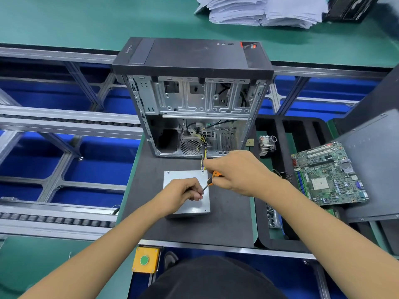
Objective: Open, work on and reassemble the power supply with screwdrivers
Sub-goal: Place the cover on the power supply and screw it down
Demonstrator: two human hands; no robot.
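Both hands over power supply (187,194), left hand (183,190) pinching screwdriver (210,180) tip

Power supply (187,194), a grey metal box, lies flat on a dark mat (228,221) on the bench (43,22). Left hand (183,190) rests on its lid, fingers (197,196) curled and pinching the metal tip end of a screwdriver (210,180). Right hand (235,171) is wrapped round the orange-and-black handle, just beyond and to the right of the left fingers. Shaft slopes down from right hand to left. Beyond both hands: open computer case (192,100), yellow and black wires (204,152) trailing out toward the right fingers. Well right of the right hand: a bare motherboard (328,173).
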